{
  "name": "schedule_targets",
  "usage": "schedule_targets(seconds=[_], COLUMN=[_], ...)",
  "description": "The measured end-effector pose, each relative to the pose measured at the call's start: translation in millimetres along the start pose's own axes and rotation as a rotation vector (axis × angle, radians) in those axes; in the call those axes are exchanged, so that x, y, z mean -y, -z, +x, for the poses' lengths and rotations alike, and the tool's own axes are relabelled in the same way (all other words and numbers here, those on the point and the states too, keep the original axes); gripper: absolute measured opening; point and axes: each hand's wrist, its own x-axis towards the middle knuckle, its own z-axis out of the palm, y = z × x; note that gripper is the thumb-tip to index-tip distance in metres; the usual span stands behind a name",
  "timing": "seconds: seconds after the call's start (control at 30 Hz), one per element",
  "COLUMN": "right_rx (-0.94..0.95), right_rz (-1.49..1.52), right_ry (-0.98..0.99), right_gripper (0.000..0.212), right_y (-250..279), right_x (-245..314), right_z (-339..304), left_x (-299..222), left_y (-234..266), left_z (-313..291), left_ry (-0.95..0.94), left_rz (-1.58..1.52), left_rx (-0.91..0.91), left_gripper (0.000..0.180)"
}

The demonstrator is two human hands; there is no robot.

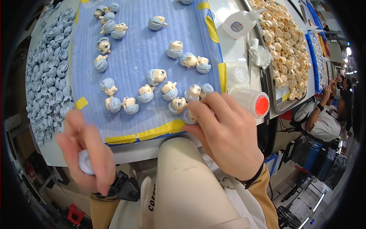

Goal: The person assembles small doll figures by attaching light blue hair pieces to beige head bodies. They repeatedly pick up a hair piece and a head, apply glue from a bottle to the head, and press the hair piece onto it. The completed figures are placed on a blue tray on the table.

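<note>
My left hand [85, 154] is closed around a pale blue hair piece [85, 163], held low at the near edge of the table. Over the near right corner of the blue foam mat [133, 57], my right hand [225, 131] pinches a small doll head with blue hair [189, 115] at its fingertips. Several more doll heads with blue hair lie scattered on the mat, one facing up [177, 104] just beside my right fingers. A dense spread of loose blue hair pieces [51, 72] covers the table to the left of the mat.
A grey tray [275, 100] heaped with bare skin-coloured doll heads [286, 42] stands at the right. A clear jar with a red lid [251, 102], a white squeeze bottle [240, 23] and a crumpled white cloth [260, 54] lie between mat and tray. Another person [324, 118] sits far right.
</note>
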Motion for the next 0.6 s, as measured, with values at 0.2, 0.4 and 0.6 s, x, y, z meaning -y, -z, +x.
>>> schedule_targets(seconds=[0.2,0.4,0.6], right_rx=[-0.239,-0.519,-0.457], right_rz=[0.28,0.205,-0.002], right_ry=[0.058,0.02,-0.808], right_gripper=[0.052,0.035,0.03], right_y=[-16.5,33.4,75.9], right_x=[7.5,-11.1,-116.0], right_z=[15.1,-29.4,-97.0], left_x=[22.3,11.0,18.0], left_y=[-7.3,-18.6,-3.5], left_z=[5.1,3.5,-5.2], left_ry=[-0.137,0.117,0.05], left_rz=[0.159,0.334,0.496], left_rx=[-0.311,-0.185,-0.139], left_gripper=[0.031,0.04,0.047])
